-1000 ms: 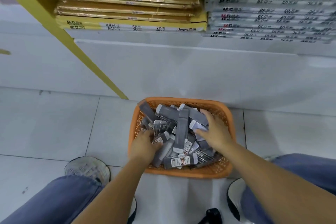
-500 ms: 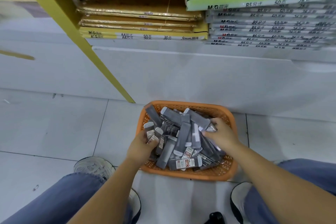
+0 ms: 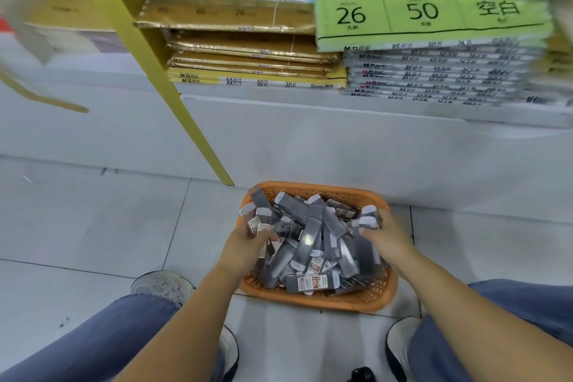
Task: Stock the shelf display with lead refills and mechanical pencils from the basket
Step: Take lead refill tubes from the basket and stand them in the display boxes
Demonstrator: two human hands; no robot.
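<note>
Packs of lead refills (image 3: 310, 245) fill the orange basket (image 3: 319, 304), mostly lengthwise toward its far rim, and I see the left hand (image 3: 245, 246) gripping some at its left edge, the right hand (image 3: 387, 239) clutching several at its right.

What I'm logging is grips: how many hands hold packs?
2. The left hand grips packs at the basket's left edge; the right hand grips packs at its right edge.

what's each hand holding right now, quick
Left hand: grips a few lead refill packs at the left of the basket.
Right hand: grips another bunch of packs at the right.
</note>
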